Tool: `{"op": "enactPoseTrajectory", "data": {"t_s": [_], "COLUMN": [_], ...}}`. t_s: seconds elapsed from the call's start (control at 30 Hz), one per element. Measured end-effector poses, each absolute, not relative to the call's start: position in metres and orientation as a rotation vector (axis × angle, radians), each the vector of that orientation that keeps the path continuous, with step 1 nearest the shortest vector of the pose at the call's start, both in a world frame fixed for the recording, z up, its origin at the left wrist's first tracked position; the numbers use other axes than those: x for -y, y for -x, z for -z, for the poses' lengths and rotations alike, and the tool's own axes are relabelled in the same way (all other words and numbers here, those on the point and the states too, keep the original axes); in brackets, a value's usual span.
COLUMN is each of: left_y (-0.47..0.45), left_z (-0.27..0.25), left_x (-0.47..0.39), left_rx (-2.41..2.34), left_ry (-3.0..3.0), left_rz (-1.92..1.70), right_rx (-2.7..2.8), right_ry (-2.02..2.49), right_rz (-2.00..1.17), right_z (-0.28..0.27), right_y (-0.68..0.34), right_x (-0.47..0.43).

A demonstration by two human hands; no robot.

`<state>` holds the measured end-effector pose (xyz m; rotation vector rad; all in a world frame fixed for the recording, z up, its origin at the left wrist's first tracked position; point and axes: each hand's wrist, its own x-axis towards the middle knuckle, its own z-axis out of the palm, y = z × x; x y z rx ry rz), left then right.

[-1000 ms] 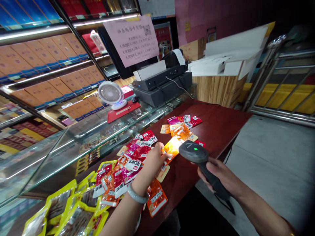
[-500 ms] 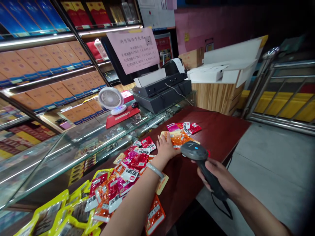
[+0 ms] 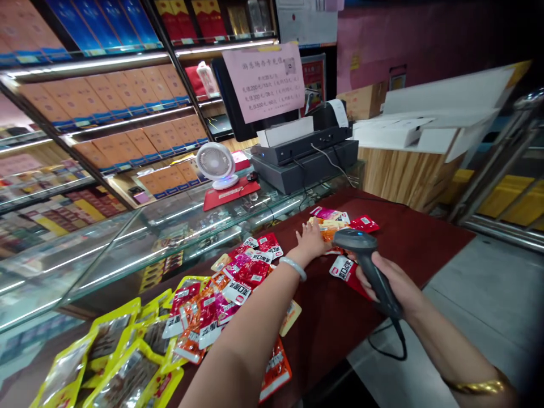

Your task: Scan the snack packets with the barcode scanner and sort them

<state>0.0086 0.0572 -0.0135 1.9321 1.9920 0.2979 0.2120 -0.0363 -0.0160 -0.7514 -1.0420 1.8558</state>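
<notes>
My right hand (image 3: 399,286) is wrapped round the handle of a dark grey barcode scanner (image 3: 356,240), a small blue light showing on its top. Fingers apart, my left hand (image 3: 312,241) reaches to the edge of a small pile of orange snack packets (image 3: 334,231); its thumb side is partly hidden by the scanner. A red packet (image 3: 364,224) lies beyond the scanner head, and a red-and-white packet (image 3: 343,268) lies below it. Behind my left forearm spreads a bigger heap of red, pink and orange packets (image 3: 250,272).
Yellow-edged snack bags (image 3: 127,368) lie at the lower left of the dark red counter top (image 3: 408,238). A glass display case (image 3: 182,224) runs alongside. Further back are a white fan (image 3: 215,163), a cash drawer (image 3: 306,170) and a monitor bearing a pink sign (image 3: 266,85).
The view has shifted, so the background sits further right. A red-and-white packet now shows below the scanner. My left hand is still at the small pile, and the scanner stays in my right hand.
</notes>
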Motion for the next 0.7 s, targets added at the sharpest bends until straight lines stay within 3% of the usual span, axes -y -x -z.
{"op": "enactPoseTrajectory", "data": {"t_s": [0.1,0.2,0.3,0.4,0.6,0.7], "left_y": [0.038,0.096,0.138,0.151,0.137,0.128], "left_z": [0.001,-0.011,-0.015,-0.012,-0.006,-0.01], "left_x": [-0.041,-0.024,-0.018,-0.02,-0.022,-0.024], "left_rx": [-2.187,-2.593,-2.637,-2.591,-2.277,-2.151], "left_ry": [-1.986,-1.844,-1.713,-1.681,-1.642,-1.549], "left_rz": [-0.427,-0.165,0.096,0.113,-0.575,-0.724], "right_rx": [1.026,1.037,1.081,1.098,1.116,1.132], "right_ry": [0.77,0.758,0.716,0.683,0.699,0.707], "right_rz": [-1.892,-1.936,-1.978,-2.006,-1.988,-1.965], "right_z": [0.019,0.023,0.026,0.028,0.035,0.034], "right_y": [-0.214,-0.211,-0.203,-0.195,-0.192,-0.191], "right_x": [0.04,0.05,0.061,0.067,0.071,0.071]}}
